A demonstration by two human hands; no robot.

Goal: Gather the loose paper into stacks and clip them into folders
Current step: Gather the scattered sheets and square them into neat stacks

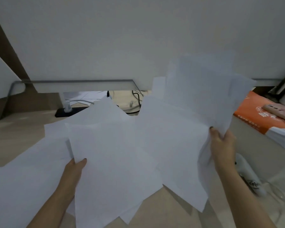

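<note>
Several loose white sheets of paper (115, 155) are fanned out unevenly above the pale wooden table (15, 132). My left hand (76, 167) pinches the left edge of the lower sheets, thumb on top. My right hand (222, 142) grips the right edge of a raised bunch of sheets (196, 99), which stand tilted up toward the wall. More white paper (23, 178) lies flat on the table to the left. No folder or clip shows.
An orange-and-white paper ream pack (260, 117) sits at the right with a pink phone (280, 111) on top. A white bottle-like object (248, 175) lies at the right edge. A black power strip (67, 111) and cables (136, 97) lie at the back beneath a grey rail (72, 82).
</note>
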